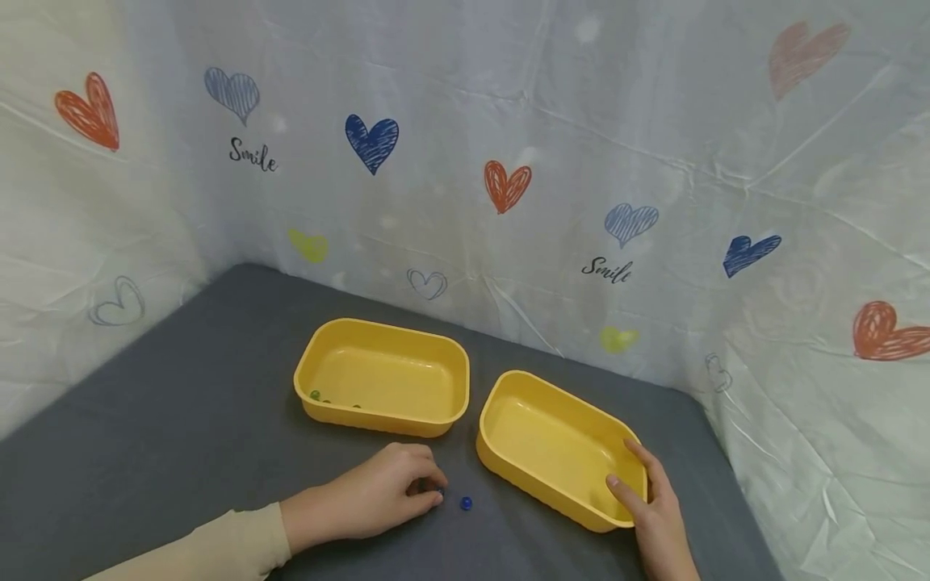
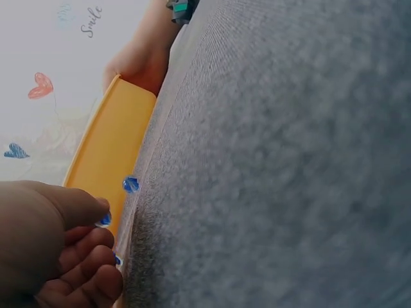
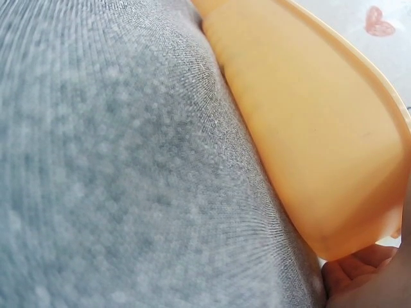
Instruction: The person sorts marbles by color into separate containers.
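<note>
My left hand [image 1: 388, 492] is low over the grey cloth in front of the yellow bins. Its thumb and curled fingers pinch a blue marble [image 2: 104, 220], mostly covered by the thumb in the left wrist view. A second blue marble [image 1: 467, 503] lies on the cloth just right of the fingertips. Another bit of blue glass [image 2: 117, 260] peeks out beside the lower fingers. My right hand [image 1: 659, 508] grips the near right end of the right yellow bin [image 1: 552, 494], thumb over the rim on the inside. No marbles show inside that bin.
Left of it stands another yellow bin [image 1: 385, 418], with a few green marbles [image 1: 316, 395] along its near wall. Grey cloth [image 1: 182, 420] covers the surface. A white curtain [image 1: 450, 105] printed with hearts hangs behind and at both sides.
</note>
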`<state>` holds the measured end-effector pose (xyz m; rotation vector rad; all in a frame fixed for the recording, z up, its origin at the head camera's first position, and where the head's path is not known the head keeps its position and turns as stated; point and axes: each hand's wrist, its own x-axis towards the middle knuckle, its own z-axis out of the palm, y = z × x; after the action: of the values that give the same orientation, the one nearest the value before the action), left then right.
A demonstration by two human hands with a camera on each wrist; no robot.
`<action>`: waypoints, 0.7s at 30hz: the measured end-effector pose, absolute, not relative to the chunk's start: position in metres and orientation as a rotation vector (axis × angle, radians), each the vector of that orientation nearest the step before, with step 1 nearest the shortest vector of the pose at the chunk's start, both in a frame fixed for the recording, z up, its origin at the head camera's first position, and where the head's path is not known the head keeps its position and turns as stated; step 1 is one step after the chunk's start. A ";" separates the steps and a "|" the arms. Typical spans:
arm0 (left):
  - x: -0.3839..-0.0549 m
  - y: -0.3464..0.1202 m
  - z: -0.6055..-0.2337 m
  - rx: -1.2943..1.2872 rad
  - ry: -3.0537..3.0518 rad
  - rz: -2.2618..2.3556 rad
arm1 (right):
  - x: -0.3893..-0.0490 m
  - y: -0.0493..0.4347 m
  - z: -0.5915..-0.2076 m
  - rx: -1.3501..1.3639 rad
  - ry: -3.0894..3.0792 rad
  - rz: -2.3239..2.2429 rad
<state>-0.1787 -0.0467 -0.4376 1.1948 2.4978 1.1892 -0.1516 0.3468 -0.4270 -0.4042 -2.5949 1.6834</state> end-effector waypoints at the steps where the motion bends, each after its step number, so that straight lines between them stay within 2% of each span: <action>1: -0.179 -0.046 -0.437 1.198 2.504 1.191 | -0.152 0.347 -0.427 -0.406 -2.597 1.681; 21: -0.187 -0.014 -0.396 1.249 2.497 1.383 | -0.151 0.347 -0.427 -0.395 -2.603 1.657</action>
<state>-0.1873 -0.0140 -0.3964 1.2486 2.4973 1.3829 -0.1514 0.3466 -0.4267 -0.3947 -2.6030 1.6569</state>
